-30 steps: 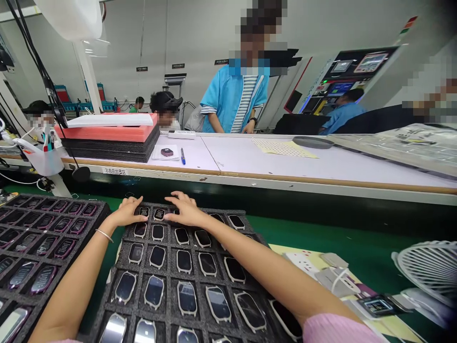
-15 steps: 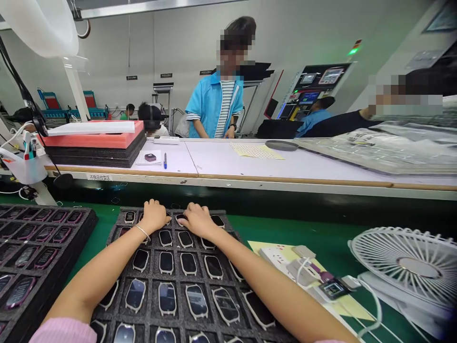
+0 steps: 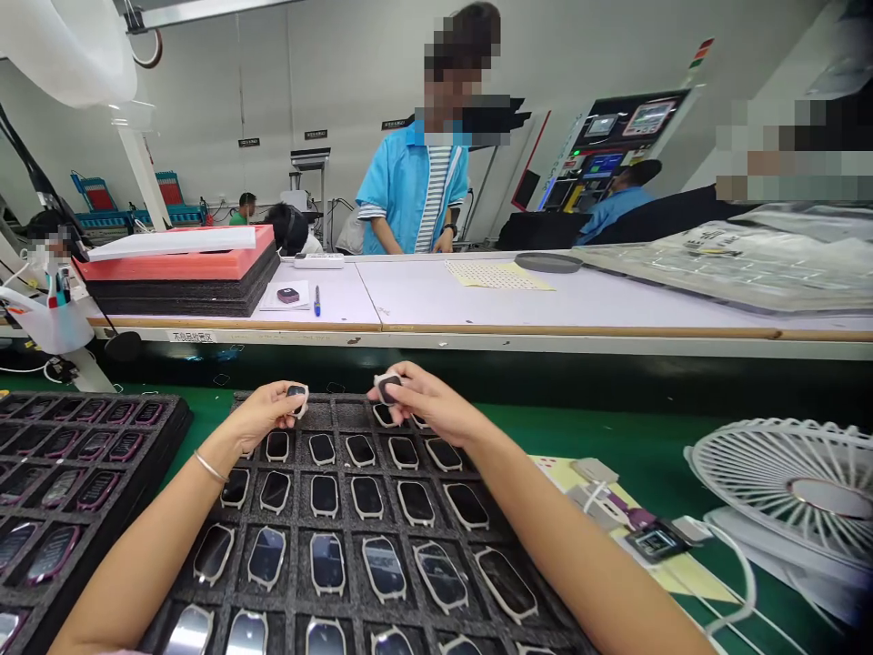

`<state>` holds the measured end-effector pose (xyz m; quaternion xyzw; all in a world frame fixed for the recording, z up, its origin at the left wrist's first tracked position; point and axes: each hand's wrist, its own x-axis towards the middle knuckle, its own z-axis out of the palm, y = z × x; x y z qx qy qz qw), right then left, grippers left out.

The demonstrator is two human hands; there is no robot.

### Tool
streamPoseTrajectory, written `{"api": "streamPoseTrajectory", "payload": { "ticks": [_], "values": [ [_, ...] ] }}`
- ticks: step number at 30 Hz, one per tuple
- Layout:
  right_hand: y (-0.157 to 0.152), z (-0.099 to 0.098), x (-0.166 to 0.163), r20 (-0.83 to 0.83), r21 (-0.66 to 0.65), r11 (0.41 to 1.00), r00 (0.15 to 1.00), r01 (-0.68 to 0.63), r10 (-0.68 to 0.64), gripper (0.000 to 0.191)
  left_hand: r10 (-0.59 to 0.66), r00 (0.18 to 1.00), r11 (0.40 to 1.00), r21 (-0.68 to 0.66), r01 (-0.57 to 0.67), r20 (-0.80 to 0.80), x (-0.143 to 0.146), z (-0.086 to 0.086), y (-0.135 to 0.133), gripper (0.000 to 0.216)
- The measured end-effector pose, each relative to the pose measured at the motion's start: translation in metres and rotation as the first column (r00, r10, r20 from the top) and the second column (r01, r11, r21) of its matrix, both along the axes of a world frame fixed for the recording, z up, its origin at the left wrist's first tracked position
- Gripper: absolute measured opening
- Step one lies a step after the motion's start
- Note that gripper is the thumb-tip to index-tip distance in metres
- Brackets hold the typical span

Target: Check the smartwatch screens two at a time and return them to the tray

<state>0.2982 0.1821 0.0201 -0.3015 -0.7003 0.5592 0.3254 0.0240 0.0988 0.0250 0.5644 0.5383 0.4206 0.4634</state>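
Note:
A black foam tray (image 3: 341,414) lies in front of me on the green belt, its pockets filled with several white-framed smartwatch bodies. My left hand (image 3: 263,414) is lifted over the tray's far left corner and pinches one watch body (image 3: 297,393) between thumb and fingers. My right hand (image 3: 426,400) is raised over the far middle of the tray and grips a second watch body (image 3: 388,383). A few pockets in the far row are empty.
A second foam tray (image 3: 88,455) with purple-framed watches sits at my left. A white desk fan (image 3: 791,496) and a device with cables on yellow paper (image 3: 655,544) lie at right. Across the white bench (image 3: 546,305) stands a person in a blue shirt (image 3: 416,191); stacked foam sheets (image 3: 184,277) rest there.
Both hands were pressed flat on the tray's far row; now each has lifted a watch body out of its pocket. The camera view has shifted slightly.

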Motion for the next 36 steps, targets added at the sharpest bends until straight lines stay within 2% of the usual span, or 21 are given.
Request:
{"api": "streamPoseTrajectory", "payload": {
  "ticks": [3,5,8,12,15,18,24,32,36],
  "values": [
    [0.003,-0.002,0.018,-0.111,-0.23,0.973,0.994,-0.012,-0.014,0.046,0.043,0.994,0.999,0.009,-0.044,0.101,0.0,0.002,-0.002,0.052],
    [0.003,-0.005,0.011,-0.163,-0.318,0.948,0.984,0.009,-0.065,0.047,0.058,0.989,0.998,0.016,-0.061,0.138,0.005,0.006,-0.002,0.049],
    [-0.004,-0.008,-0.023,-0.309,-0.366,0.931,0.944,-0.007,-0.114,0.044,0.076,0.988,0.996,0.039,-0.082,0.132,0.015,0.014,-0.004,0.044],
    [-0.026,-0.006,-0.065,-0.437,-0.415,0.892,0.899,-0.179,-0.023,0.033,0.183,0.983,0.967,0.175,-0.182,0.014,0.026,0.015,-0.01,0.04],
    [-0.042,-0.008,-0.073,-0.492,-0.459,0.835,0.869,-0.303,0.045,0.038,0.273,0.961,0.943,0.211,-0.258,-0.044,0.029,0.006,-0.014,0.043],
    [-0.051,-0.015,-0.068,-0.499,-0.458,0.808,0.859,-0.37,0.11,0.042,0.301,0.952,0.933,0.225,-0.282,-0.054,0.031,-0.005,-0.014,0.045],
    [-0.051,-0.026,-0.059,-0.463,-0.405,0.83,0.869,-0.384,0.177,0.047,0.289,0.952,0.926,0.282,-0.252,-0.1,0.033,-0.017,-0.017,0.043],
    [-0.048,-0.029,-0.055,-0.444,-0.343,0.843,0.862,-0.415,0.244,0.05,0.328,0.895,0.919,0.322,-0.228,-0.304,0.041,-0.017,-0.025,0.04],
    [-0.049,-0.03,-0.055,-0.467,-0.324,0.849,0.851,-0.418,0.241,0.051,0.315,0.914,0.917,0.33,-0.224,-0.256,0.042,-0.018,-0.028,0.043]
  ]
}}
